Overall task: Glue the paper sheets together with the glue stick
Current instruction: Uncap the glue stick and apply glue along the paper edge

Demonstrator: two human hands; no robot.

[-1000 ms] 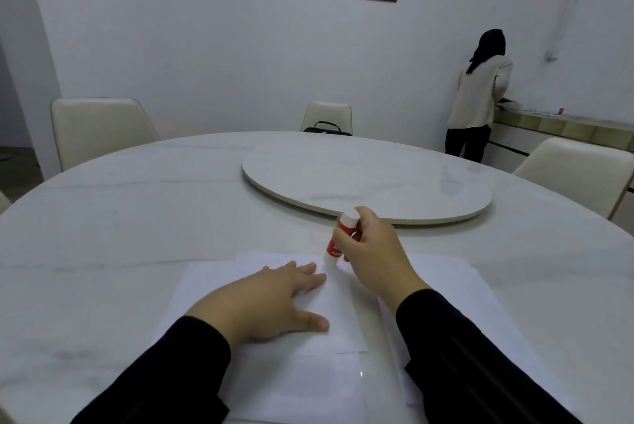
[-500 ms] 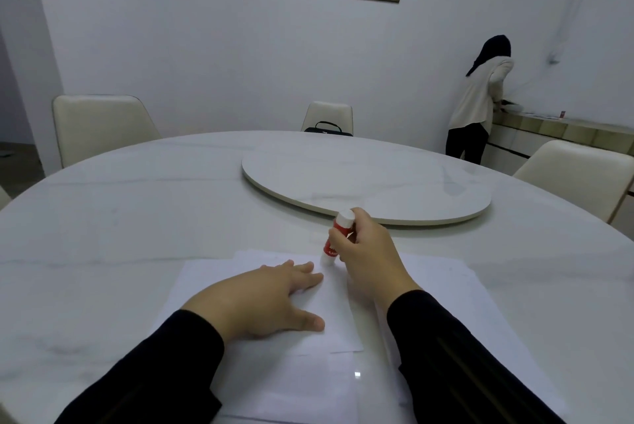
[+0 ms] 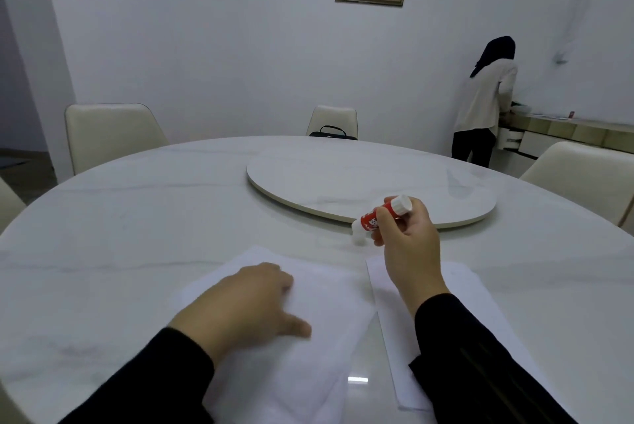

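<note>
A white paper sheet [image 3: 329,300] lies on the marble table in front of me, and my left hand [image 3: 247,307] rests flat on it, fingers together. A second white sheet [image 3: 480,300] lies to its right, partly under my right forearm. My right hand [image 3: 408,238] holds a red glue stick [image 3: 372,219] with a white end cap, tilted, its bare white tip pointing down-left just above the table, beyond the sheets' far edges.
The round white marble table [image 3: 137,217] carries a raised turntable [image 3: 343,176] at its centre. Cream chairs stand at the left [image 3: 109,135], the far side [image 3: 332,120] with a black bag, and the right [image 3: 579,173]. A person [image 3: 487,104] stands at a counter at the back right.
My right hand has lifted the glue stick off the left sheet and swung it right and up, tilting it. My left hand stays on the sheet.
</note>
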